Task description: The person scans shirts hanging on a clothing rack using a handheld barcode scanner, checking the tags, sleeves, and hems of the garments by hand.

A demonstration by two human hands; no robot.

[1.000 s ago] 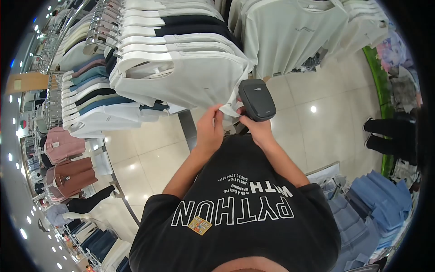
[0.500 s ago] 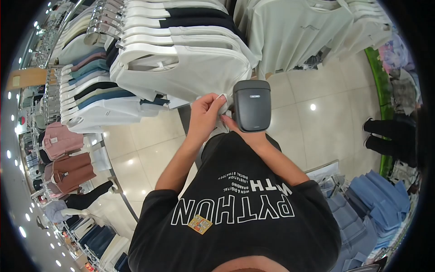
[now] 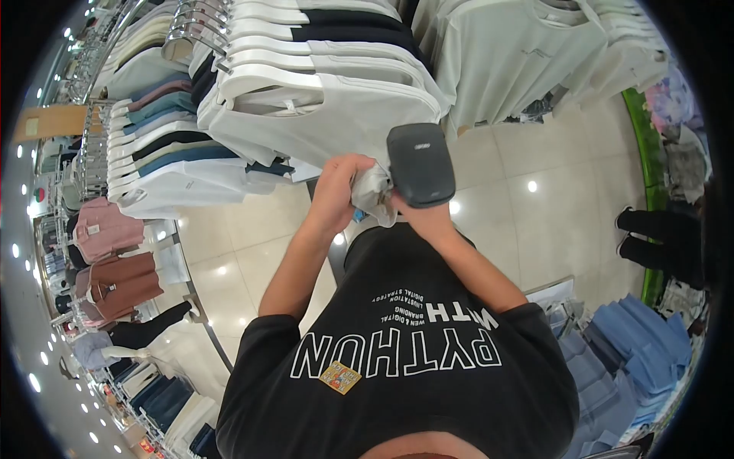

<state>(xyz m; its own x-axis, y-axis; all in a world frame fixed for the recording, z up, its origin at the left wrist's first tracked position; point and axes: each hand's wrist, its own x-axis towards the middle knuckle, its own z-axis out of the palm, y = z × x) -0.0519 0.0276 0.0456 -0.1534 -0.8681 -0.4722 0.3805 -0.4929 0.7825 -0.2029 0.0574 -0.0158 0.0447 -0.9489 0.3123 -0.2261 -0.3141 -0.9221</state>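
My left hand (image 3: 336, 191) is closed on a bunched piece of light grey cloth (image 3: 372, 190), in front of my waist. Whether this cloth belongs to the nearest hanging shirt, I cannot tell. My right hand (image 3: 425, 219) is wrapped under a dark grey device with a rounded, box-like head (image 3: 421, 166). It looks like a handheld garment steamer and sits just right of the cloth; its grip is hidden by the head and my hand. A pale grey long-sleeved shirt (image 3: 344, 118) hangs on a white hanger just beyond both hands. A small blue patch shows below the cloth.
More shirts on white hangers (image 3: 172, 172) fill the rack at left. Another light shirt (image 3: 520, 57) hangs at back right. Folded blue garments (image 3: 638, 329) lie at lower right. A person's dark trousers (image 3: 661, 241) show at far right, on the tiled floor (image 3: 535, 222).
The steamer has tilted and shifted slightly up and left. More of the light grey cloth now shows bunched between my hands. The racks have shifted slightly right in view.
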